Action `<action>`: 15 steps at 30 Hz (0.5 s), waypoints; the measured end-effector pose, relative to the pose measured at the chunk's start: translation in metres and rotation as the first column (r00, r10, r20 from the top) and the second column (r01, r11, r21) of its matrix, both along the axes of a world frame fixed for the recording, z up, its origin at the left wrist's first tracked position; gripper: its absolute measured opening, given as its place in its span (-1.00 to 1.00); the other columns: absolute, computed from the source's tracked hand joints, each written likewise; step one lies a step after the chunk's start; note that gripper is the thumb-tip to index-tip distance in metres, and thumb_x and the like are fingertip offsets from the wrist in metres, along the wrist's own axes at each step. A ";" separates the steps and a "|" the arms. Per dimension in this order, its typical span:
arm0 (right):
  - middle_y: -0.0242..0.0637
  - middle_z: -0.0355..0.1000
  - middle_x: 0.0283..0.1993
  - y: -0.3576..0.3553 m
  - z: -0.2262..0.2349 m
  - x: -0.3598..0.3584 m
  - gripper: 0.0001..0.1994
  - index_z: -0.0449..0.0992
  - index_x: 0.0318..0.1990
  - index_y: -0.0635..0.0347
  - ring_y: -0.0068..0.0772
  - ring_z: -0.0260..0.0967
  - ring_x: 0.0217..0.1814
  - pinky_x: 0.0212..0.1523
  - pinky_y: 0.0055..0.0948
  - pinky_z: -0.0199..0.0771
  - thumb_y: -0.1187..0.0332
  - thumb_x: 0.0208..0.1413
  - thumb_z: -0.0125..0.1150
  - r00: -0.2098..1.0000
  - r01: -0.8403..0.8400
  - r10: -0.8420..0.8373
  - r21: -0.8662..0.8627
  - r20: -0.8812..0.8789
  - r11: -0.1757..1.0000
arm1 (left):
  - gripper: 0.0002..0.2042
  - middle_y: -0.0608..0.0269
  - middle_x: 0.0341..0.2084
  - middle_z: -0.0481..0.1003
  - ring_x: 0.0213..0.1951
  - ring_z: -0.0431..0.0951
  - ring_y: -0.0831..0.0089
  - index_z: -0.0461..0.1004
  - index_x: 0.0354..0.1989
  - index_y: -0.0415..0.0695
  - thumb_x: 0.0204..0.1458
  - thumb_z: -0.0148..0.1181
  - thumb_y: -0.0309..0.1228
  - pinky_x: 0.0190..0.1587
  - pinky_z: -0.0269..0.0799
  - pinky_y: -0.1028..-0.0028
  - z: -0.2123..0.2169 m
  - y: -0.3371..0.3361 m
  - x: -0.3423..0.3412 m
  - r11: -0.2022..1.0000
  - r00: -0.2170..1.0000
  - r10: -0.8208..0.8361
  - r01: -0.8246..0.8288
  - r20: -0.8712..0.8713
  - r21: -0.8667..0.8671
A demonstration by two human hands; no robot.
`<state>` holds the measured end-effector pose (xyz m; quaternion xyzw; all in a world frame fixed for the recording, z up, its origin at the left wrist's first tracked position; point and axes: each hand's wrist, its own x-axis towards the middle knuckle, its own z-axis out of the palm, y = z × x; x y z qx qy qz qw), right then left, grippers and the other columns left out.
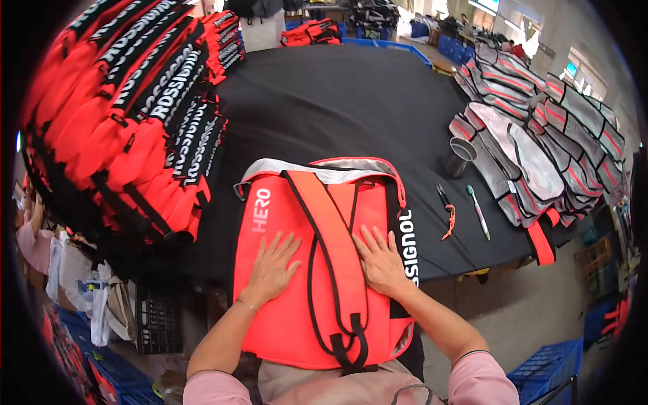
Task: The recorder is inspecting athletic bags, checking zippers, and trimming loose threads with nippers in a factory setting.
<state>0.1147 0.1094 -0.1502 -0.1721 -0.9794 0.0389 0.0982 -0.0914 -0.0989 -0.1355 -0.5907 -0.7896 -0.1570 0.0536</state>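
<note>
Red backpack (324, 283) lies straps-up over the near edge of the black-covered surface (317, 108), grip released, left hand (275, 268) and right hand (383, 264) spread flat on it, seemingly to keep it steady and smooth.

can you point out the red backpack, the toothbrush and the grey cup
Red backpack (343, 260): head view, on the wide shoulder strap between the two hands.
Toothbrush (478, 214): head view, about midway along its handle.
Grey cup (457, 163): head view, on its outer side below the rim.
</note>
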 end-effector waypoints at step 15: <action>-0.31 0.53 -0.23 0.167 0.050 -0.087 -0.82 0.65 -0.30 0.14 -0.28 0.37 -0.08 -0.05 -0.28 0.21 0.46 -0.10 0.19 0.976 0.218 -0.208 0.316 -0.064 0.923 | -0.89 0.09 -0.40 0.64 -0.32 0.67 0.30 0.62 -0.33 -0.24 0.13 0.15 -0.54 -0.30 0.51 0.52 0.138 0.086 -0.030 0.833 0.928 -0.149 -0.069 0.341 0.549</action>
